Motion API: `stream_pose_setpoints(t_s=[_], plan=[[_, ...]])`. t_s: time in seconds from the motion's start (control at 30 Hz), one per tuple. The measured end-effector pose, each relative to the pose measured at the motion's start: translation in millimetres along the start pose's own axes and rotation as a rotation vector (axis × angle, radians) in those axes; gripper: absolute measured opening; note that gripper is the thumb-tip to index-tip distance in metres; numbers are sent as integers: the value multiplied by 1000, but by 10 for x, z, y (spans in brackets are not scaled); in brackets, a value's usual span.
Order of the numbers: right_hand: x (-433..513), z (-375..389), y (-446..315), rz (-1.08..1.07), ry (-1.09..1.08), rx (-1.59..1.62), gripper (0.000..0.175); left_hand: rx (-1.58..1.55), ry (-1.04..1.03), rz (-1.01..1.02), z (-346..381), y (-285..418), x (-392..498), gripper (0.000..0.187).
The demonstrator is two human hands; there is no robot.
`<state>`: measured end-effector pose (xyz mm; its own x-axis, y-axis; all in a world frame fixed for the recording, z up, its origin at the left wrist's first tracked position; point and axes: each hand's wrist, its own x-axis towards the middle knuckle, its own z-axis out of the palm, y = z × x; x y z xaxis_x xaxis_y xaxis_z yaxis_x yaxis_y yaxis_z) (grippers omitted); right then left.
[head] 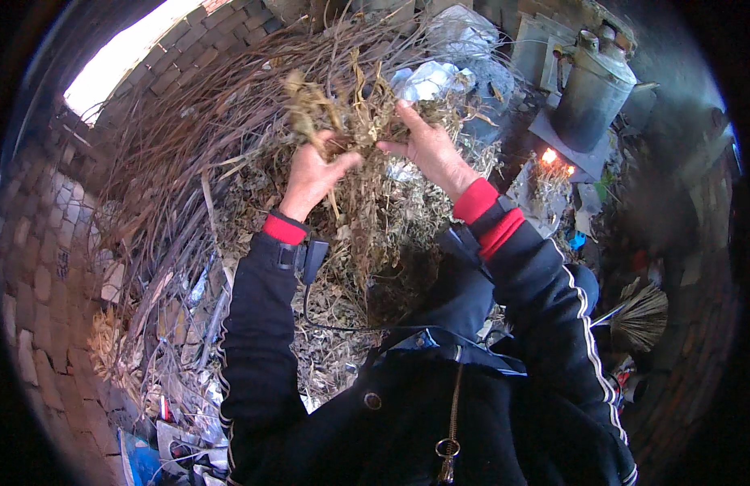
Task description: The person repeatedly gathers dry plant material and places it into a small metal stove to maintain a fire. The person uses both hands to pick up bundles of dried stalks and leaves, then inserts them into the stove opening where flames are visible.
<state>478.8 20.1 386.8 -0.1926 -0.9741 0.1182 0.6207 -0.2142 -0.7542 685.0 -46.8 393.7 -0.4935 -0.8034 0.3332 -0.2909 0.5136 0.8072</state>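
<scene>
In front of me both hands are on a clump of dry plant stalks and withered leaves (365,121). My left hand (314,173) grips its left side, where the tops are blurred. My right hand (432,146) holds the right side, its curled fingers partly hidden by the foliage. Long stalks hang from the clump towards my lap. Below and around it spreads a heap of dry leaves and stems (411,206). Right of my right hand, small flames (549,156) burn at the edge of a flat plate (584,161) under a sooty metal kettle (593,91).
A large pile of thin brushwood (186,133) curves along the left beside a brick wall (41,273). Pale plastic bags (432,79) lie beyond my hands. To the right is a straw whisk broom (642,316). Mixed litter (186,443) lies at lower left.
</scene>
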Motion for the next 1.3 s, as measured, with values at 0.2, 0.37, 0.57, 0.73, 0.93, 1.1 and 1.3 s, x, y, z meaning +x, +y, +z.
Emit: stream_pose_setpoints(t_s=[0.2,0.37,0.57,0.73,0.93,1.1,1.3], plan=[[-64,199,21,-109,-58,-191,32,-235,110,-70,61,121,-66,20],[-144,285,-49,-157,-53,-377,26,-127,-231,26,107,80,8,35],[-66,251,73,-380,-177,-509,51,-3,-160,92,64,96,61,29],[-234,-131,524,79,-25,-1128,61,-99,67,-224,-63,65,7,28],[-336,-122,1105,82,-70,-1120,45,-171,190,-120,18,-32,-31,23],[-256,-85,1226,-36,160,-1034,33,-315,264,-73,90,-129,-101,25],[-71,-193,1346,31,318,-790,23,-345,434,-69,261,-329,-321,20]])
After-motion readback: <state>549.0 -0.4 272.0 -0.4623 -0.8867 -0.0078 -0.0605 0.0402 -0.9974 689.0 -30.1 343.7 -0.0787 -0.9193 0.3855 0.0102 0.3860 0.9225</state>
